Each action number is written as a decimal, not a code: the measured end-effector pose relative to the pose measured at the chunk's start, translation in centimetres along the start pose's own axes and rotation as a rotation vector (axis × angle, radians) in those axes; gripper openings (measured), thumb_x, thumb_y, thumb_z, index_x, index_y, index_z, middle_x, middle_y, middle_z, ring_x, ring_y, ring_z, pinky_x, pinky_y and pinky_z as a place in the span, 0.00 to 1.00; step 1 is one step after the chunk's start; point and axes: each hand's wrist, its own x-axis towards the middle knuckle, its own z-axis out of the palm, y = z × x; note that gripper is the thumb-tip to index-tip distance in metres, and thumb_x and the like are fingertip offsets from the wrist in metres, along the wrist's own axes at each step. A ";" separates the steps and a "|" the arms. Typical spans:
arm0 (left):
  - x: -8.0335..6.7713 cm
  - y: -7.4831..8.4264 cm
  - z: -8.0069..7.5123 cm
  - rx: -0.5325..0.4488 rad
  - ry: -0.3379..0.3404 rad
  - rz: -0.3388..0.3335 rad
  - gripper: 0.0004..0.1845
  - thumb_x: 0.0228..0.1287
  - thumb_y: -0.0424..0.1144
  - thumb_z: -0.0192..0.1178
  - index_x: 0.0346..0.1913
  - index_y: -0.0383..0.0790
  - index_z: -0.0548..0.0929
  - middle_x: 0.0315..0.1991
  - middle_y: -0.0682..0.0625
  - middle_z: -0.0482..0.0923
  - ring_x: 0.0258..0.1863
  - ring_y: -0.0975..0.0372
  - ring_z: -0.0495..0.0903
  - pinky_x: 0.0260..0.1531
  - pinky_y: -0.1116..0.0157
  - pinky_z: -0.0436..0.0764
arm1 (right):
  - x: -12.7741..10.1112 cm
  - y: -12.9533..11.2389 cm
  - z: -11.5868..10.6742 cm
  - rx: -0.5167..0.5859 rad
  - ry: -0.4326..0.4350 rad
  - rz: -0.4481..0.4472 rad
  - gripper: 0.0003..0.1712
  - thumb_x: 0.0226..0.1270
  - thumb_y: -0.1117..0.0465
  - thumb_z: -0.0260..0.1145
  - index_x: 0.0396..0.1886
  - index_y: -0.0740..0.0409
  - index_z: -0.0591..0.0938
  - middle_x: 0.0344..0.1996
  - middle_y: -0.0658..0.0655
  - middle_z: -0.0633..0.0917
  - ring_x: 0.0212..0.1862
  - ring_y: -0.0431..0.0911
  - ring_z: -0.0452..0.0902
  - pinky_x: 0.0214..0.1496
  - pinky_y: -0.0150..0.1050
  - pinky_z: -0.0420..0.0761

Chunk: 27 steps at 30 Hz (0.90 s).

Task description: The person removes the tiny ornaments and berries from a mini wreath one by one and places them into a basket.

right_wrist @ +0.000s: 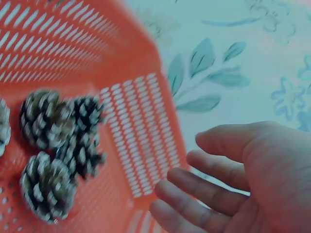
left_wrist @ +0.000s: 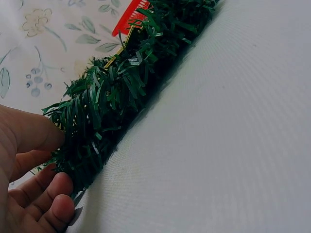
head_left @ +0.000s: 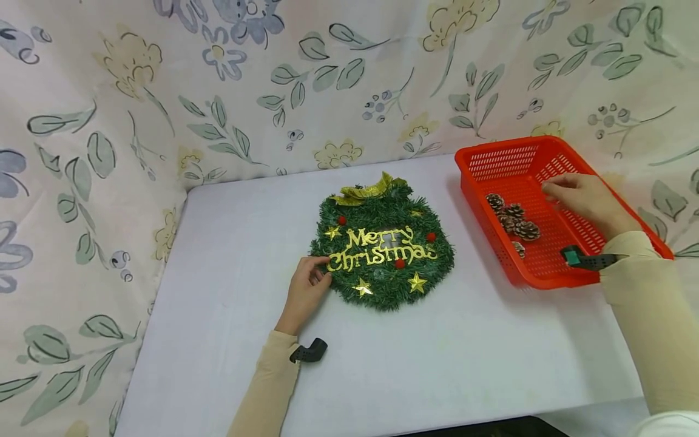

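A green tinsel wreath point(head_left: 382, 212) lies on the white table, bearing gold "Merry Christmas" lettering point(head_left: 377, 246), gold stars, red balls and a gold bow point(head_left: 363, 193) at its top. My left hand point(head_left: 307, 288) grips the wreath's left edge; in the left wrist view the thumb lies over the green tinsel point(left_wrist: 97, 102), with the fingers at its side and below. Above the red basket point(head_left: 524, 280) hovers my right hand point(head_left: 587, 200), fingers loosely bent and holding nothing. Several pine cones point(right_wrist: 48, 187) with pale tips sit inside the basket, apart from the right hand point(right_wrist: 228, 179).
The basket stands at the table's right side, its perforated walls rising around the pine cones. A floral cloth point(head_left: 327, 91) hangs behind the table and along its left side. At the bottom edge a dark object point(head_left: 491, 428) shows partly.
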 end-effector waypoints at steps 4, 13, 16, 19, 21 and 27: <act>-0.2 1.2 -0.2 0.004 -0.015 -0.016 0.19 0.71 0.28 0.59 0.63 0.31 0.78 0.51 0.33 0.72 0.31 0.58 0.68 0.31 0.70 0.66 | -0.6 -1.5 -0.3 0.009 0.045 -0.021 0.45 0.72 0.29 0.51 0.72 0.60 0.70 0.58 0.67 0.78 0.44 0.45 0.77 0.40 0.37 0.77; 0.0 0.0 0.0 -0.010 0.001 0.017 0.18 0.71 0.32 0.62 0.61 0.43 0.81 0.50 0.44 0.74 0.31 0.62 0.68 0.32 0.70 0.68 | -3.4 -6.7 -0.8 0.135 0.118 -0.179 0.29 0.75 0.39 0.57 0.66 0.48 0.77 0.44 0.37 0.80 0.42 0.34 0.77 0.40 0.24 0.74; 0.0 0.0 -0.1 -0.012 -0.004 0.026 0.18 0.71 0.32 0.62 0.61 0.43 0.81 0.49 0.44 0.74 0.31 0.62 0.69 0.32 0.69 0.69 | -4.6 -8.5 -0.6 0.144 0.135 -0.208 0.25 0.75 0.38 0.57 0.63 0.44 0.79 0.44 0.37 0.80 0.44 0.35 0.77 0.41 0.26 0.73; 0.0 0.0 0.0 -0.008 -0.009 0.027 0.18 0.71 0.32 0.61 0.62 0.42 0.80 0.49 0.44 0.74 0.31 0.62 0.69 0.32 0.69 0.69 | -5.5 -10.0 0.0 0.139 0.167 -0.242 0.23 0.75 0.39 0.58 0.61 0.43 0.80 0.44 0.37 0.80 0.44 0.36 0.76 0.42 0.27 0.73; 0.0 0.0 0.0 -0.003 -0.011 0.025 0.18 0.71 0.33 0.61 0.62 0.42 0.80 0.50 0.44 0.74 0.32 0.62 0.69 0.32 0.69 0.69 | -6.1 -10.8 0.3 0.149 0.173 -0.267 0.23 0.75 0.41 0.60 0.61 0.44 0.81 0.45 0.38 0.80 0.45 0.36 0.76 0.42 0.26 0.73; -0.1 0.1 -0.2 0.004 -0.008 0.024 0.17 0.72 0.33 0.60 0.62 0.42 0.80 0.51 0.44 0.73 0.32 0.62 0.69 0.31 0.69 0.69 | -7.6 -13.0 1.3 0.220 0.163 -0.322 0.21 0.74 0.45 0.62 0.62 0.45 0.81 0.48 0.38 0.81 0.47 0.37 0.75 0.41 0.24 0.75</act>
